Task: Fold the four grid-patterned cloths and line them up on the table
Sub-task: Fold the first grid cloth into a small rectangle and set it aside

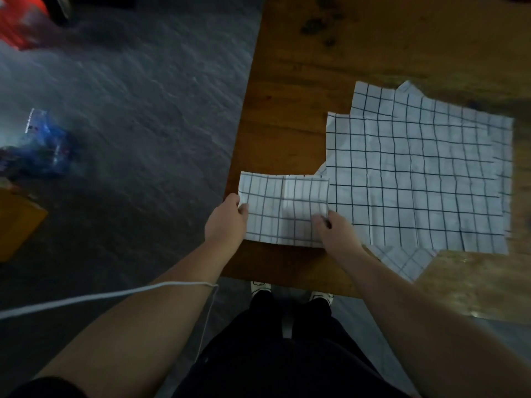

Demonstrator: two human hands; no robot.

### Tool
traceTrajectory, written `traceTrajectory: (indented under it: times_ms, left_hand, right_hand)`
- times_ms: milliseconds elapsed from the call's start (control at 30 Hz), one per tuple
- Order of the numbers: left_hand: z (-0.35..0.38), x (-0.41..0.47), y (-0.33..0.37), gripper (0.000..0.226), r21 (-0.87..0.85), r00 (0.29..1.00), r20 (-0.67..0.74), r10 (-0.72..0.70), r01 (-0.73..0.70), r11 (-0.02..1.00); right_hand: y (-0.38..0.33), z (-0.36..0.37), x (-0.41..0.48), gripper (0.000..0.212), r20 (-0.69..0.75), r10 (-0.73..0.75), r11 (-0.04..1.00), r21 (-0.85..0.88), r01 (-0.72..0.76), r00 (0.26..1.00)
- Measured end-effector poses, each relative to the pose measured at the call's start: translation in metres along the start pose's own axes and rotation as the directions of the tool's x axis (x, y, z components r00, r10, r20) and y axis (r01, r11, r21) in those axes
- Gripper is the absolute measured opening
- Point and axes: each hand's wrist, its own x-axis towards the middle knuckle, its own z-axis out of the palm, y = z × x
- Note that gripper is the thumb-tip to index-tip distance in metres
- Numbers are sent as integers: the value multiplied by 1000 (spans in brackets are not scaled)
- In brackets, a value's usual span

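Note:
A folded white cloth with a dark grid (283,209) lies near the left front corner of the wooden table (287,110). My left hand (227,224) pinches its left edge. My right hand (334,232) pinches its right front corner. To the right, a pile of unfolded grid cloths (416,173) lies spread flat and overlapping. One corner of a lower cloth (402,261) sticks out at the pile's front edge. How many cloths are in the pile I cannot tell.
The table's left edge runs diagonally beside a grey floor (129,124). On the floor lie a blue plastic bag (43,145), a red object (23,21) and a yellow box (17,222). A white cord (115,294) crosses my left forearm.

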Motion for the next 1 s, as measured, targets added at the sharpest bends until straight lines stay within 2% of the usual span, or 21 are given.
traceTrajectory:
  times_ms: [67,100,167,233,267,300,367,400,467,567,700,833,1000]
  left_hand:
    - [2,-4,-3,11,19,999,-32,44,-44,999]
    - [2,-7,-3,17,-2,998,-41,48,-48,999]
    - [1,-13,-3,37,-49,996,-55,71,-73,996]
    - [-1,-23,-8,56,58,978,-96,184,-179,982]
    - [-1,-29,-12,60,167,956,-111,272,-252,953]
    - [0,-35,-17,60,273,925,-108,365,-326,905]
    - [6,-45,-26,54,375,860,-39,508,-459,806]
    - [12,-49,-30,52,374,829,28,558,-527,763]
    - [27,-52,-39,54,388,763,202,615,-639,665]
    - [39,-53,-51,65,470,718,322,617,-687,554]
    - [45,-57,-53,74,507,735,326,594,-667,546]
    - [49,-67,-50,72,504,742,295,602,-656,562]
    - [50,-73,-66,73,515,725,353,591,-678,524]
  right_hand:
    - [1,-1,3,12,-98,39,999,-8,-40,994]
    - [0,-2,3,19,-130,60,998,3,-60,990]
    - [1,-2,-1,50,-154,86,995,62,-78,984]
    - [1,-2,-14,62,-220,9,1000,-15,-12,975]
    - [3,0,-21,62,-237,-94,987,-149,59,967]
    - [6,3,-29,60,-205,-224,943,-294,158,953]
    - [9,15,-42,58,2,-422,784,-501,366,907]
    - [13,24,-44,58,110,-467,711,-543,447,877]
    - [21,40,-44,59,223,-480,612,-608,506,849]
    - [29,50,-35,63,228,-421,603,-652,459,878]
    - [32,53,-41,66,197,-438,599,-664,449,877]
    - [34,67,-60,66,324,-509,498,-645,580,797]
    - [40,67,-61,68,324,-424,549,-651,524,846]
